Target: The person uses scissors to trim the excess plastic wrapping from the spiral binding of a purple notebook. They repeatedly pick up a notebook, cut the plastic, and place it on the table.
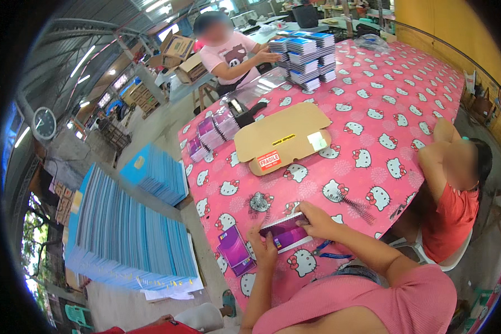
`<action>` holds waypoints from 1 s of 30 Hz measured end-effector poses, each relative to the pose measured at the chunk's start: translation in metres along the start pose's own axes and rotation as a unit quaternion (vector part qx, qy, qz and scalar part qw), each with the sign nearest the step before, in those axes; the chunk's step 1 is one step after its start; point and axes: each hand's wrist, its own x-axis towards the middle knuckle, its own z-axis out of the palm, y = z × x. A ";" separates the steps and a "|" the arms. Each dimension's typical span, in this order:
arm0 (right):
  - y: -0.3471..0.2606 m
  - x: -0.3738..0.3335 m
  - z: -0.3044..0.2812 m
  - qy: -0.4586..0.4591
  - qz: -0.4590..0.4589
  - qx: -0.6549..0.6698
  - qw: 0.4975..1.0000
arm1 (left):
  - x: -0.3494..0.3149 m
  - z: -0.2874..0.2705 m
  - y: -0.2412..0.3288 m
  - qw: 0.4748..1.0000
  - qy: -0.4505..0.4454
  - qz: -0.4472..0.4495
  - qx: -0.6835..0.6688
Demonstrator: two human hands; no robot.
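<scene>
Lying flat on the pink cartoon-cat tablecloth (373, 128), the purple spiral notebook (286, 232) sits right between the person's two hands, at the near edge of the table. Its long axis runs from lower left to upper right, slightly tilted, with the white wire binding along the far long edge.

The left hand (263, 247) pinches the notebook's lower-left end, thumb on top of the cover and fingers closed under or against the edge. The right hand (317, 221) rests on the upper-right end, fingers curled down over the spine corner and pressing it; whether they wrap under the book cannot be told. So each hand has one short end, and the book spans the gap between them. Neither hand is clearly nearer; both are touching it.

Just left of the notebook, and a little nearer the table's edge, lies a second purple notebook (235, 255), apart from the left hand but close to it. Beyond the notebook, toward the middle of the table, a flat brown cardboard mailer (281, 139) lies open, with small stacks of purple notebooks (211, 133) to its left. Far beyond, another person's hand (268, 55) rests against a tall pile of blue-covered notebooks (307, 58). To the right of the held notebook sits a person in a red shirt (451, 217).
</scene>
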 end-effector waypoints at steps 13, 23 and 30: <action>0.006 -0.005 0.021 -0.069 -0.076 -0.110 0.989 | -0.007 0.001 0.013 0.996 0.019 0.038 0.084; 0.013 -0.007 0.024 -0.076 -0.066 -0.186 0.977 | 0.000 0.008 0.051 0.956 0.112 0.093 0.253; -0.029 -0.019 -0.002 -0.004 0.011 -0.165 0.986 | 0.007 0.011 0.033 0.983 -0.055 0.059 0.167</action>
